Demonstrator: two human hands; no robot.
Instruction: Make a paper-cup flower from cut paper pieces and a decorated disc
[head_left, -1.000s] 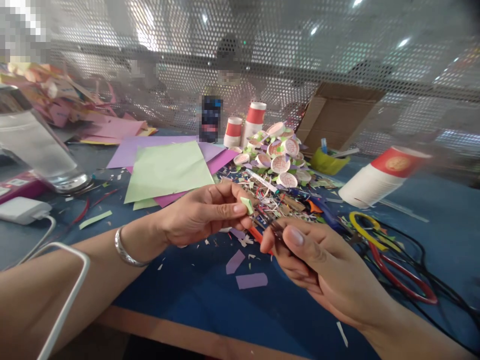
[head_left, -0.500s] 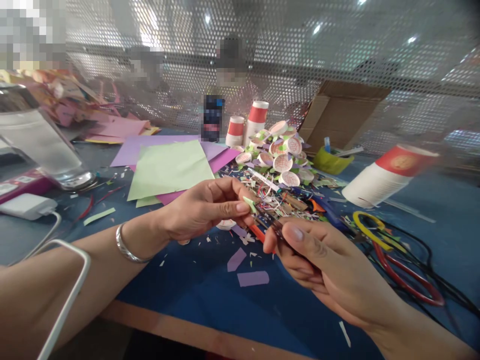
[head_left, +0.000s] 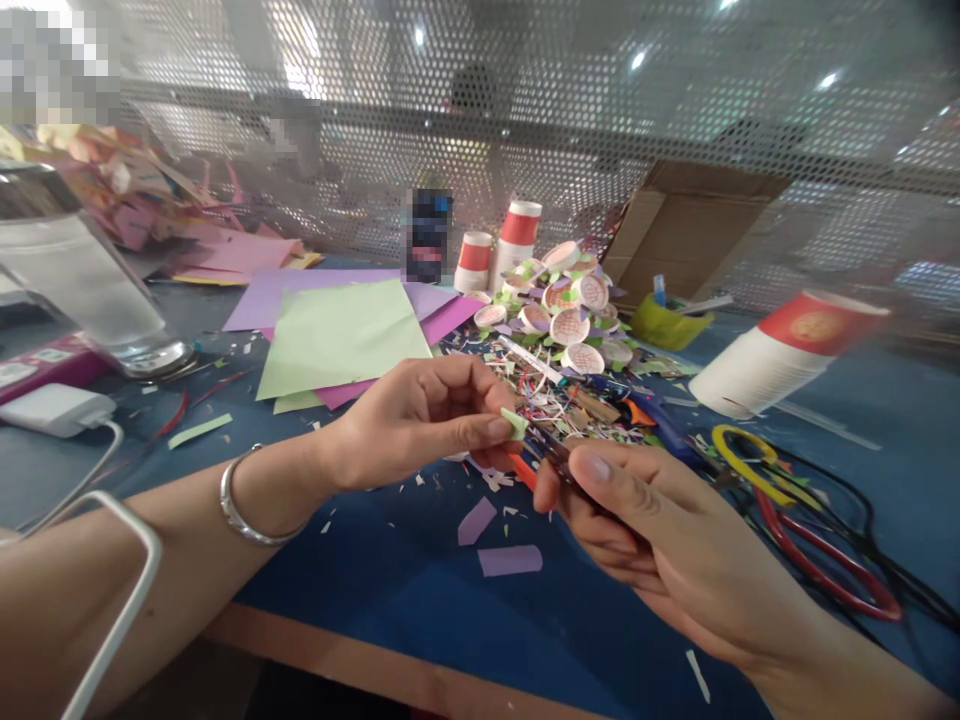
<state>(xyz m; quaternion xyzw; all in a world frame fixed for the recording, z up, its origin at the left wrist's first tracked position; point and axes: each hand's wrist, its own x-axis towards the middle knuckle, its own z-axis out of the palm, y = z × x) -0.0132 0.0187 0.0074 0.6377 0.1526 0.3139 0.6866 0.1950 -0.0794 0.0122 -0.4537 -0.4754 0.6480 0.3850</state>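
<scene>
My left hand (head_left: 427, 420), with a silver bangle on the wrist, pinches a small light green paper piece (head_left: 514, 423) between thumb and fingers. Close against it, my right hand (head_left: 637, 500) grips small dark scissors (head_left: 555, 455), their handles mostly hidden in the palm. The blade tips point at the green paper; whether they touch it I cannot tell. Under the hands, an orange strip-like thing (head_left: 523, 470) shows in part. Two cut purple paper pieces (head_left: 510, 560) lie on the blue table just below. Behind my left hand, light green sheets (head_left: 345, 340) rest on purple ones.
Beyond the hands is a heap of cut paper discs (head_left: 570, 327) with green and purple bits, amid scraps. Stacked paper cups (head_left: 780, 355) lean at right, near yellow-and-red-handled tools (head_left: 817, 560). A glass of water (head_left: 97, 280) stands left; a white cable (head_left: 127, 600) crosses my left forearm.
My left hand has shifted slightly right, bringing the green paper nearer my right hand. The green piece is turned differently, and less of the scissor blades shows.
</scene>
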